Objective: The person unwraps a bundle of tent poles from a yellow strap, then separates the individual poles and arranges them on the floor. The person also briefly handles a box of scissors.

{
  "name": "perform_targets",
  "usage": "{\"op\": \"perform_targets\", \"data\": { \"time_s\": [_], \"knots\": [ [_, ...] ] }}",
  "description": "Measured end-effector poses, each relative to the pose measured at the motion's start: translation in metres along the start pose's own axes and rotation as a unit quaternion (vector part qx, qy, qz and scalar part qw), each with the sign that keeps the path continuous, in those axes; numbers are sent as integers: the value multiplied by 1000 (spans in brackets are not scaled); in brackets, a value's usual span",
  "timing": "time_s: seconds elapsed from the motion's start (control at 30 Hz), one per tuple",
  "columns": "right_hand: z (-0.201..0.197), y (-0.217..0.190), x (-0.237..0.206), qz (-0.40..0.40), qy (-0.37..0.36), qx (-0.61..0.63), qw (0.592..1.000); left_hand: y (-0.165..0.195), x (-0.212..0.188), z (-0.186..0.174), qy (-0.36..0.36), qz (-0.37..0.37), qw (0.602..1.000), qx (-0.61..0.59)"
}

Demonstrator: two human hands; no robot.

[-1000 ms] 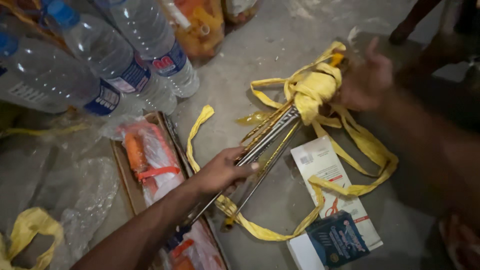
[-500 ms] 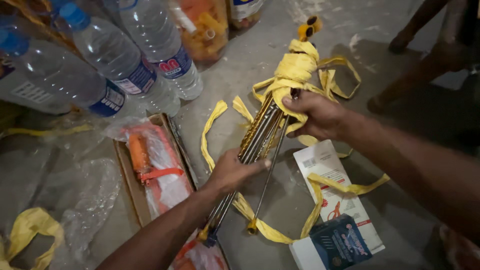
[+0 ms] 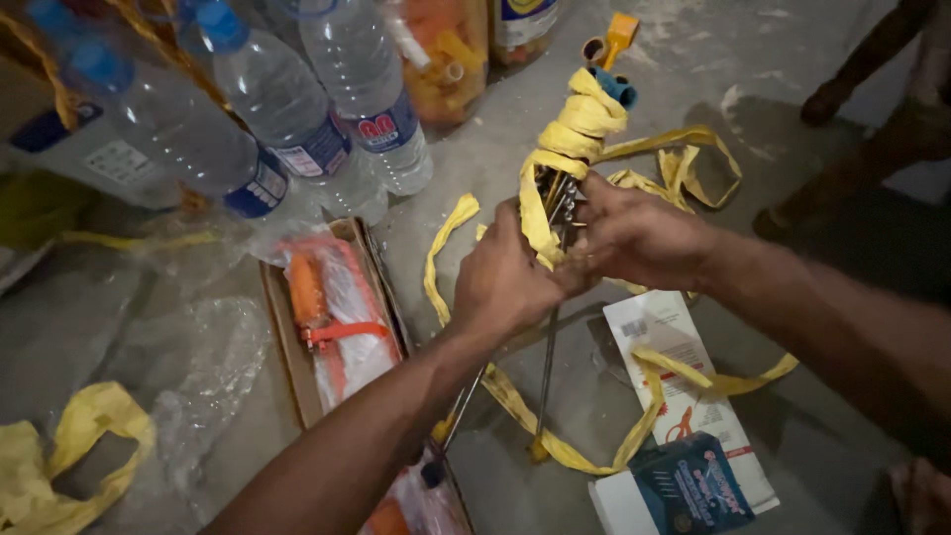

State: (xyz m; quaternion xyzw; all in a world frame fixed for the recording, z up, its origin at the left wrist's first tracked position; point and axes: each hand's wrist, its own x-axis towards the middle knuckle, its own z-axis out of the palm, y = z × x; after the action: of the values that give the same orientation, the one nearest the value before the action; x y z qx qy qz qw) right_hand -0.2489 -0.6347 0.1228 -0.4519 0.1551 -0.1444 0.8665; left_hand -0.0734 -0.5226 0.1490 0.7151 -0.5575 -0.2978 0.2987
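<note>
Closest to the camera: small dark-blue box point(image 3: 691, 487) sitting on a white printed card point(image 3: 684, 396) at the bottom right, grey concrete floor point(image 3: 812, 109) underneath. Crumpled yellow strip scrap point(image 3: 59, 466) down in the bottom-left corner, clear plastic wrap point(image 3: 198, 386) beside it.

Bit further up: open cardboard box point(image 3: 280, 337) with an orange-handled tool point(image 3: 307, 297) sealed in plastic inside.

Middle of the view, both hands meeting on a bundle of thin metal rods point(image 3: 561, 203). Left hand point(image 3: 505, 282) closed around the bundle from the near side, fingers curled tight. Right hand point(image 3: 634, 238) clamped on it from the other side, just touching the left. Exactly which fingers pinch the yellow strip point(image 3: 584, 124) is hard to tell, too dim and blurry there. Strip wound thick round the upper part of the rods, loose tails trailing over the floor and across the white card. Bundle tilted, lower rod ends poking out below the hands toward the floor, top end capped with blue and orange handles point(image 3: 616, 59).

Furthest back: three clear water bottles point(image 3: 287, 109) with blue caps lying top left, a bag of orange stuff point(image 3: 451, 59) next to them.
</note>
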Motion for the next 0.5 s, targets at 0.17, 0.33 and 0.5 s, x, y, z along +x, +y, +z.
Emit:
{"op": "perform_targets", "data": {
  "time_s": [0.17, 0.33, 0.5],
  "knots": [
    [14, -12, 3, 60, 102, -96, 988, -2, 5, -5, -16, 27, 999, -19],
    [16, -24, 2, 69, 59, -118, 989, -3, -1, -7, 36, 18, 998, -54],
    [22, -33, 4, 119, 180, -216, 952, -10, 0, -12, 7, 48, 995, -93]
  ]
}}
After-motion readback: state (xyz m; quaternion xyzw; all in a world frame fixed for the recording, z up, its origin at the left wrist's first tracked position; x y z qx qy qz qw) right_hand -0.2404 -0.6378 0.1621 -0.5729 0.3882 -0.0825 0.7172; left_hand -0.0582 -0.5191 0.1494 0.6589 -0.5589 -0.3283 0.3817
